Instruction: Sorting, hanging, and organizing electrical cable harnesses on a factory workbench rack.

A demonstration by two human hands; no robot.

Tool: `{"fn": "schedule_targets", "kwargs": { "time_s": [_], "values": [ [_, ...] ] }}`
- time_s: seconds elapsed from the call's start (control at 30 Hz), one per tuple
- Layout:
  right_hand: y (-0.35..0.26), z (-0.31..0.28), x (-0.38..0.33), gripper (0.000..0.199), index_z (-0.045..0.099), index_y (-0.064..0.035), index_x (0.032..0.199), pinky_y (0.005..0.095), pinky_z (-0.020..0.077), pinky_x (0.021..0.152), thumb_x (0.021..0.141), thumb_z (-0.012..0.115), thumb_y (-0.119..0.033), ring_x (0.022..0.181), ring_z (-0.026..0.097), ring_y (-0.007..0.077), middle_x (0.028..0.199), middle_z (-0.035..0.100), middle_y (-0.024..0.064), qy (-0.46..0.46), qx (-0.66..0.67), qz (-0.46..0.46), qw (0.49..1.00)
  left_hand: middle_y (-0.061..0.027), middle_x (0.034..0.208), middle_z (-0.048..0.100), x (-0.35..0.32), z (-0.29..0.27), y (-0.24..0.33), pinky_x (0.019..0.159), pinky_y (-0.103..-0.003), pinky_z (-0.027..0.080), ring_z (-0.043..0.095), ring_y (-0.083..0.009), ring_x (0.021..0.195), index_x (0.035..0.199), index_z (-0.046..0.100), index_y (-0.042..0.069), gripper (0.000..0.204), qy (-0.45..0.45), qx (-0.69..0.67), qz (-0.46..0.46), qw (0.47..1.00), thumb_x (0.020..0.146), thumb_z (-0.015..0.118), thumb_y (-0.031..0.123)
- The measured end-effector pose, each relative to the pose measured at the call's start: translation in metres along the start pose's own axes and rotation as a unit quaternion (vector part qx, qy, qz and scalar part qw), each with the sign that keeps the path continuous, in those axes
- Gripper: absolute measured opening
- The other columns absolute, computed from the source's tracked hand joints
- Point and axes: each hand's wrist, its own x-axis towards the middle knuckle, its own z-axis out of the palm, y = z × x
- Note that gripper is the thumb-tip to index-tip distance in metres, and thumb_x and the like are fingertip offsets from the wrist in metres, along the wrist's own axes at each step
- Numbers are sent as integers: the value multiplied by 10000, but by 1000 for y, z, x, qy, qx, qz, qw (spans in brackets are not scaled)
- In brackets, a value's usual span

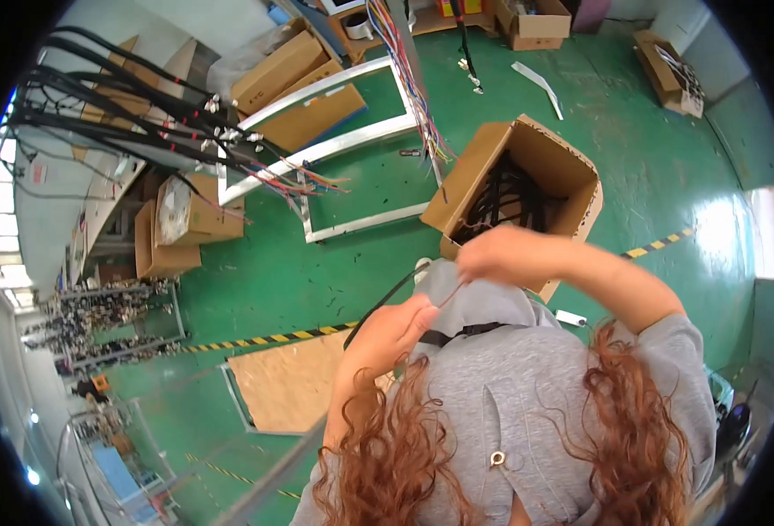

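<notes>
A thin reddish wire [451,295] is stretched between my two hands in front of my waist. My left hand [403,323] is closed, pinching the wire's lower end between thumb and fingers. Slightly higher and to the right, my right hand [499,254] is closed on the other end, its fingertips blurred and partly hidden. A black cable [385,300] curves past the outer side of my left hand; whether it joins the wire is hidden. Just beyond my right hand stands an open cardboard box [590,180] with coiled black cables [510,197] inside.
A white metal frame [352,140] stands ahead, with bundles of coloured wires [409,79] hanging at it. Thick black cables [115,96] extend in from the left. More cardboard boxes [532,26] sit at the back. A wooden board [286,381] lies at lower left.
</notes>
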Motion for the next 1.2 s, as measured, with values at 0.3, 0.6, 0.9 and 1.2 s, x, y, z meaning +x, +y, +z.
{"fn": "schedule_targets", "kwargs": {
  "time_s": [0.3,0.6,0.9,1.2],
  "values": [
    [-9,51,2,126,544,-50,853,396,440,675,847,512,-171,785,548,310,819,566,110,-121,25,-87,989,-139,657,473,-54,71,-3,575,-338,395,462,-273,616,849,450,29,258,164,-89,-60,980,914,411,276],
    [-31,51,25,184,538,-47,826,447,440,626,848,477,-220,723,567,345,741,577,138,-179,-53,-67,980,-187,700,532,-92,93,-9,584,-405,407,521,-392,675,897,466,49,257,205,-115,-118,965,903,420,301],
    [-52,28,50,102,531,-90,858,422,448,548,766,516,-134,634,582,322,653,581,114,-241,-193,-68,949,-37,617,414,-105,81,-47,521,-270,331,387,-131,564,841,511,46,362,240,-191,-18,952,923,377,372],
    [-61,20,46,200,519,-93,933,363,433,470,734,525,-80,583,569,268,638,523,68,-151,-215,-149,953,-70,634,469,-76,63,-38,554,-276,377,458,-171,560,873,488,34,287,191,-86,-59,976,901,418,310]
  ]
}}
